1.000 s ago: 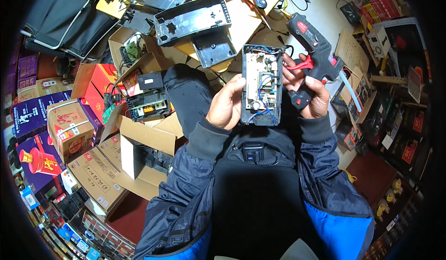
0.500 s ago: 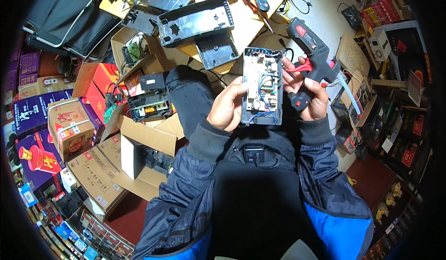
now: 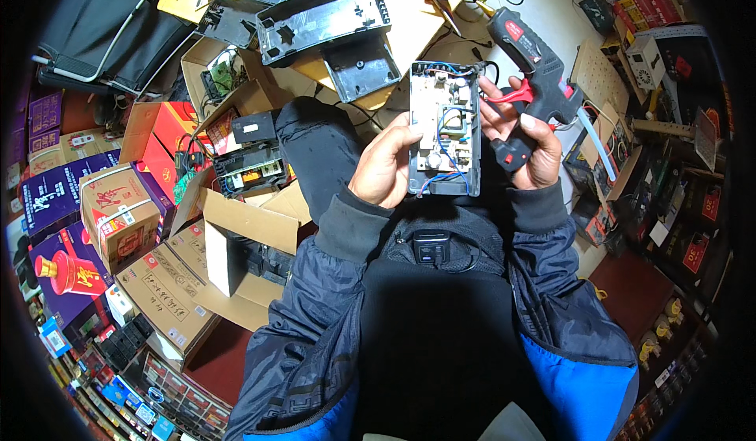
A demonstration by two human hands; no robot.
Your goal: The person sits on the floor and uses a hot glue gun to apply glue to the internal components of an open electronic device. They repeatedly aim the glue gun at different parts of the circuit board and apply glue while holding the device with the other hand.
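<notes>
Before my lap, my left hand (image 3: 383,161) grips the left side of an open black plastic case, its thumb over the rim. Inside sits a pale circuit board (image 3: 445,130) with white and tan parts and thin blue and red wires. Just right of it, my right hand (image 3: 541,153) is closed round the handle of a black hot glue gun (image 3: 531,51) with a red trigger. The gun is tilted, its body rising past my fingers. From it a translucent glue stick (image 3: 596,143) slants down to the right. Some right fingertips reach close to the case's right edge; contact is unclear.
Ahead, a yellow table (image 3: 417,39) carries empty black case halves (image 3: 323,22) and tools. To the left are an opened cardboard box (image 3: 250,219), a strapped carton (image 3: 118,214) and an uncased device (image 3: 250,172). Shelves and a pegboard (image 3: 602,87) stand at the right.
The scene sits slightly higher in the picture, my hands included. Both hands keep their holds on the case and the glue gun.
</notes>
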